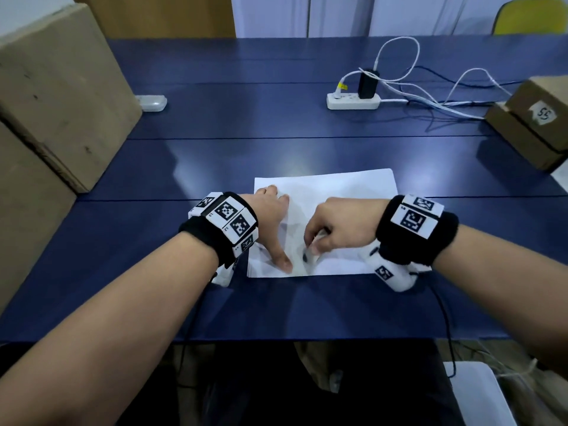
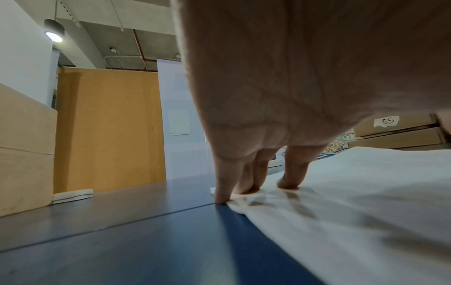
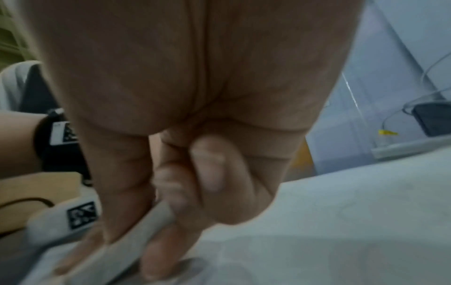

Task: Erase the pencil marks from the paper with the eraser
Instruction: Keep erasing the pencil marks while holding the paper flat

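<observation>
A white sheet of paper lies flat on the blue table, close to its front edge. My left hand presses on the sheet's left part with straight, spread fingers, thumb pointing toward me. My right hand is over the sheet's front middle, fingers curled, pinching a pale eraser whose lower end meets the paper. A small dark spot shows at that end; whether it is a pencil mark or the eraser's tip is unclear. The right wrist view is blurred.
Large cardboard boxes stand along the left. A white power strip with a black charger and loose cables sits at the back. A cardboard box labelled 55 is at the right, and a small white object at the back left.
</observation>
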Demonstrator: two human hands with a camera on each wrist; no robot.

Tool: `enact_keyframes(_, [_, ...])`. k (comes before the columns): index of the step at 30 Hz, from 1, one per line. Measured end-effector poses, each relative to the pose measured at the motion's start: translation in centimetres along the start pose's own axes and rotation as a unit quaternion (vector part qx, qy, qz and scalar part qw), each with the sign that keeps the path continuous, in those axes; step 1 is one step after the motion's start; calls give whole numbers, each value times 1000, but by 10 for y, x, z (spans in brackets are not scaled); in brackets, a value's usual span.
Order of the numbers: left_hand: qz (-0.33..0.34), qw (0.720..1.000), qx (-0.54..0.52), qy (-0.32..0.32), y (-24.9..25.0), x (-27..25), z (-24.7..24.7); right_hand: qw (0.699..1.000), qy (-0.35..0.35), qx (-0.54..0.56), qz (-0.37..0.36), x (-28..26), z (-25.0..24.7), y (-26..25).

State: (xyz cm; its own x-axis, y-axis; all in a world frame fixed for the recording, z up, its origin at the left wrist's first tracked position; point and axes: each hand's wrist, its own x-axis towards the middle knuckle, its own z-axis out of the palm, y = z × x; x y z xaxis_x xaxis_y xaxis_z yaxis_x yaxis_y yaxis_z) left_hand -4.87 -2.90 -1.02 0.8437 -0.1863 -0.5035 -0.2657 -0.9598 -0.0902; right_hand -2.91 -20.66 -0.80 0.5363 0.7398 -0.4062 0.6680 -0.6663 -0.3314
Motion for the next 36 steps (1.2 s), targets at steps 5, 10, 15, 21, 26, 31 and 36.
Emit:
enact_keyframes(5, [-1, 1000, 4, -1, 1, -1, -2, 991, 95, 8, 99, -1, -21, 35])
enact_keyframes(10, [-6, 1000, 7, -8, 2, 3, -4, 1000, -16, 15, 12, -13, -2, 12])
enact_keyframes(15, [-7, 1000, 10, -11, 6, 2, -5, 998, 44, 13, 49, -2, -16, 25])
enact_keyframes(21, [-9, 1000, -1, -11, 5, 3, -4, 998, 44, 16, 33, -8, -10, 24])
enact_keyframes(26, [-10, 1000, 0, -16, 5, 3, -5, 1000, 13, -3, 1, -3, -4, 18])
enact_keyframes(31, [-15, 1000, 5, -17, 6, 1, -6, 990, 103, 18, 93, -4, -20, 39])
enact_keyframes(36, [-15, 1000, 1, -19, 5, 4, -6, 1000, 11, 3, 2, -12, 0, 11])
